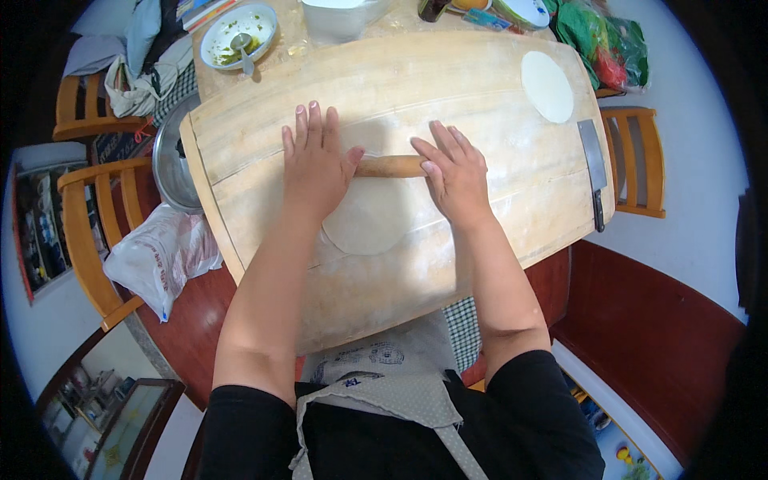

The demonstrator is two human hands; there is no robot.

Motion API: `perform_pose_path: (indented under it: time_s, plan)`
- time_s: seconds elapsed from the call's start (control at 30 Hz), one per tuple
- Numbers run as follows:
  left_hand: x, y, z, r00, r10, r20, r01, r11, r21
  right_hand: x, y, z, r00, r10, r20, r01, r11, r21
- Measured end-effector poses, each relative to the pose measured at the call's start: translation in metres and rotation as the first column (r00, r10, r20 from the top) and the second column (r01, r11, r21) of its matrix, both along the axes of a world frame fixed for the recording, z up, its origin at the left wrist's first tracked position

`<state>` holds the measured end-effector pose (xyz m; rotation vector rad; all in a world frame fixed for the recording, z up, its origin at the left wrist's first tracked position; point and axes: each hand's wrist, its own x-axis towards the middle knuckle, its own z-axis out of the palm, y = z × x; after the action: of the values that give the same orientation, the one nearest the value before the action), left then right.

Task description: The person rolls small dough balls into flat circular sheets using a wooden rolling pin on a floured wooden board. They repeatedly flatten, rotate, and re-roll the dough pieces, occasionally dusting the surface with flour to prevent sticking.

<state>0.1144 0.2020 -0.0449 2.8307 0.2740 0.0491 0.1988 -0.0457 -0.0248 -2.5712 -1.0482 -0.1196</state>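
Observation:
A wooden rolling pin (pixel 393 167) lies across the upper part of a thin round sheet of dough (pixel 367 222) on a floured wooden board (pixel 384 306). My left hand (pixel 318 165) rests palm down over the pin's left end, its fingers stretched forward and its thumb beside the pin. At the other end, my right hand (pixel 459 171) has its thumb against the pin and its fingers reaching over it. Both palms hide the pin's ends. Another flat oval-looking dough sheet (pixel 547 87) lies at the board's far right.
A cleaver (pixel 593 171) lies along the board's right edge, its dark handle towards me. Beyond the board stand a bowl (pixel 264 21) with green remains and a spoon (pixel 242 48), and a white plastic container (pixel 335 21). A metal basin (pixel 171 162) and wooden chair (pixel 108 180) are left.

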Motion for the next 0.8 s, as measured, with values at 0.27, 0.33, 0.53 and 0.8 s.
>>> perform_pose_path:
  time_s: [0.27, 0.33, 0.53, 0.8]
  plan:
    - [-0.089, -0.045, 0.023, 0.977, -0.157, -0.144, 0.141, 0.983, -0.118, -0.065, -0.045, 0.010, 0.999, -0.041, 0.017, 0.042, 0.997, -0.066]
    - [-0.055, -0.034, 0.013, 0.993, -0.082, -0.081, 0.071, 0.990, -0.120, -0.042, -0.035, 0.019, 1.000, 0.008, -0.007, -0.008, 0.999, -0.046]
    - [-0.052, -0.023, 0.037, 0.999, -0.038, -0.006, 0.036, 0.977, -0.209, -0.010, -0.029, 0.030, 0.985, 0.148, -0.090, -0.144, 0.988, 0.051]
    - [-0.054, -0.007, -0.004, 0.991, 0.110, 0.074, -0.103, 0.990, -0.092, -0.001, 0.021, 0.016, 0.992, 0.124, 0.007, -0.123, 0.991, -0.055]
